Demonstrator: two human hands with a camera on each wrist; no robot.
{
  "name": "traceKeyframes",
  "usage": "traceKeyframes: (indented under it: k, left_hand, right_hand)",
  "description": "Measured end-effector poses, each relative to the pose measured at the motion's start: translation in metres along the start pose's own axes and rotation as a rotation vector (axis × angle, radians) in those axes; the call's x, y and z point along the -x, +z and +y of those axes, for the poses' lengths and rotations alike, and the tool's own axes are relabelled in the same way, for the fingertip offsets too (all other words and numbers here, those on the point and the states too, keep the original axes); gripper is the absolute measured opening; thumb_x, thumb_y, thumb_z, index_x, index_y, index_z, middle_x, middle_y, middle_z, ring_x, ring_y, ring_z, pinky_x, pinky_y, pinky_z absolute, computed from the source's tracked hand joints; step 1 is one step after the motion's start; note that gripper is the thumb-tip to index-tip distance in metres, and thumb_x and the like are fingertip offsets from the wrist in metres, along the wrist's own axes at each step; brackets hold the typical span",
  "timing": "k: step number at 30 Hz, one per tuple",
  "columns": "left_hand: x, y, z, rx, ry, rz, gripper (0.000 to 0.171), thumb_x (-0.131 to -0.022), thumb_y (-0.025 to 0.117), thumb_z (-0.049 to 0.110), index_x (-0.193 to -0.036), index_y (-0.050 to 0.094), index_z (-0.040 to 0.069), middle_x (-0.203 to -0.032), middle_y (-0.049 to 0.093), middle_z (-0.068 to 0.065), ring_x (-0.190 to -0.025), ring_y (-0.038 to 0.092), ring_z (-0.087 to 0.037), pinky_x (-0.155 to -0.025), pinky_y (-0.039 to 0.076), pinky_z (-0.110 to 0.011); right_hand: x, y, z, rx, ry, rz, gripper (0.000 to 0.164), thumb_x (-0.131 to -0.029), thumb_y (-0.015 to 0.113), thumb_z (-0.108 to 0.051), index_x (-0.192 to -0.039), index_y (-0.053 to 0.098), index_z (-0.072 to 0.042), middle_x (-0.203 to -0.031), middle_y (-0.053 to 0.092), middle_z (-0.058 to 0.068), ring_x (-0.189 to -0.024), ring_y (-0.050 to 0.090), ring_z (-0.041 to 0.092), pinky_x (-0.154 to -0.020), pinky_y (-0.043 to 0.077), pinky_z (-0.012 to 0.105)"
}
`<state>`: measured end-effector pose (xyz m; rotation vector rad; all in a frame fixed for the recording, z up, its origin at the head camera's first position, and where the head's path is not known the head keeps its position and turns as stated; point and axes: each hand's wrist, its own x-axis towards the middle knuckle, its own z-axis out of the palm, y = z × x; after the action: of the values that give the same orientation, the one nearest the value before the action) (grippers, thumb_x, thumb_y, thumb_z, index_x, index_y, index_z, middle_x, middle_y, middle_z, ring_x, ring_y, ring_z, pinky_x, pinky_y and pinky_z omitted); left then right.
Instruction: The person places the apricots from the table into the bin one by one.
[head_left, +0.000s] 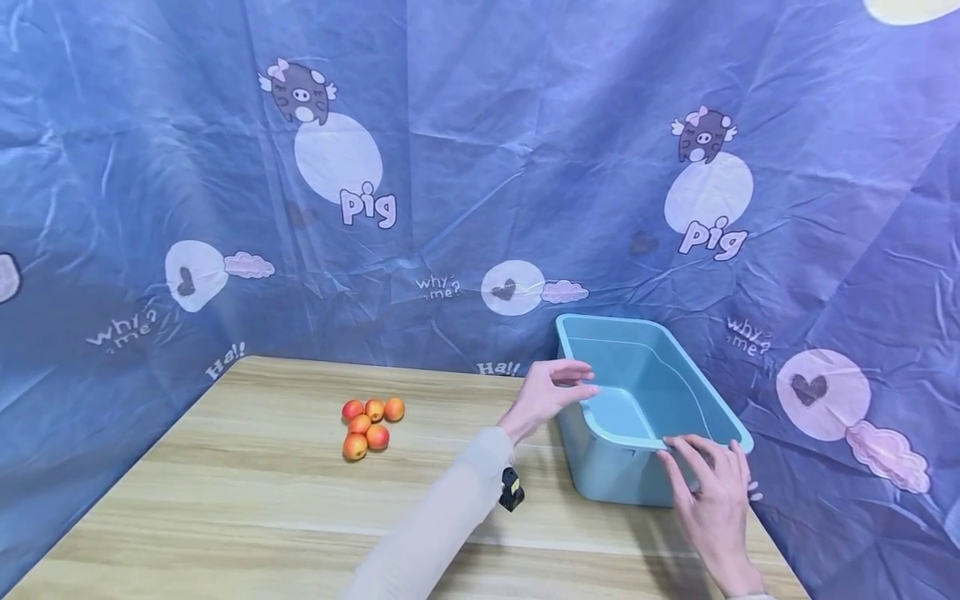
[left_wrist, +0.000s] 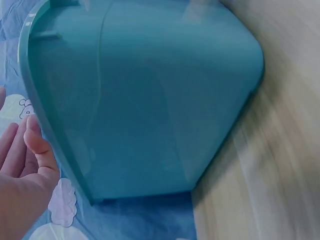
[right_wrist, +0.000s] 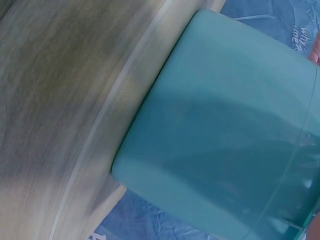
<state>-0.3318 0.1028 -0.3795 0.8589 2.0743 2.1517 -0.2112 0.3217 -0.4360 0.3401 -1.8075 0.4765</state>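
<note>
A deep blue plastic tub (head_left: 637, 473) stands at the right side of the wooden table, its open top facing up. My left hand (head_left: 551, 392) is at the tub's left rim, fingers loosely bent and thumb apart from them, with nothing between. In the left wrist view that hand (left_wrist: 27, 165) shows beside the rim, along the tub's outer wall (left_wrist: 150, 110). At the near rim, my right hand (head_left: 712, 492) pinches the edge between thumb and fingertips. The right wrist view is mostly filled by the tub's outer wall (right_wrist: 215, 120).
Several small red-orange fruits (head_left: 360, 423) lie in a cluster on the left half of the wooden table (head_left: 247, 483). A small black object (head_left: 512, 490) shows by the left wrist. Blue printed cloth (head_left: 450, 167) hangs behind the table and on both sides.
</note>
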Motion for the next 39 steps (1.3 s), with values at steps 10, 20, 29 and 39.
traceKeyframes:
  k: [10,20,29,39]
  left_hand:
    - [0.000,-0.032,0.007,0.018,0.045,0.004,0.039,-0.081,0.080,0.012,-0.117,0.068,-0.001,-0.110,0.073,-0.014,-0.096,0.070,-0.013,-0.083,0.055,-0.024]
    - [0.014,-0.059,0.011,0.011,0.047,0.038,0.034,-0.082,0.080,0.014,-0.114,0.071,0.007,-0.106,0.075,-0.012,-0.095,0.071,-0.013,-0.084,0.055,-0.026]
    - [0.028,-0.095,-0.003,-0.025,0.045,0.077,0.033,-0.082,0.079,0.010,-0.113,0.071,0.002,-0.097,0.076,-0.011,-0.082,0.070,-0.009,-0.076,0.055,-0.024]
    - [0.053,-0.139,-0.009,-0.093,0.009,0.100,0.036,-0.082,0.079,0.012,-0.115,0.069,0.000,-0.100,0.075,-0.014,-0.082,0.069,-0.009,-0.075,0.055,-0.023]
  right_hand:
    - [-0.002,-0.004,0.000,0.010,0.007,-0.018,0.051,-0.095,0.057,-0.052,-0.095,0.074,-0.004,-0.095,0.065,0.018,-0.088,0.052,0.037,-0.110,0.025,0.063]
    - [-0.004,0.000,-0.003,0.004,0.005,-0.016,0.051,-0.095,0.057,-0.051,-0.095,0.074,-0.004,-0.094,0.065,0.018,-0.087,0.052,0.037,-0.111,0.024,0.061]
    - [-0.002,0.000,-0.006,0.007,0.021,-0.020,0.051,-0.095,0.056,-0.052,-0.096,0.074,-0.004,-0.095,0.065,0.018,-0.089,0.052,0.038,-0.110,0.024,0.063]
    - [-0.001,0.001,-0.005,0.000,0.021,-0.020,0.050,-0.095,0.058,-0.050,-0.095,0.074,-0.003,-0.095,0.065,0.019,-0.091,0.052,0.038,-0.109,0.024,0.065]
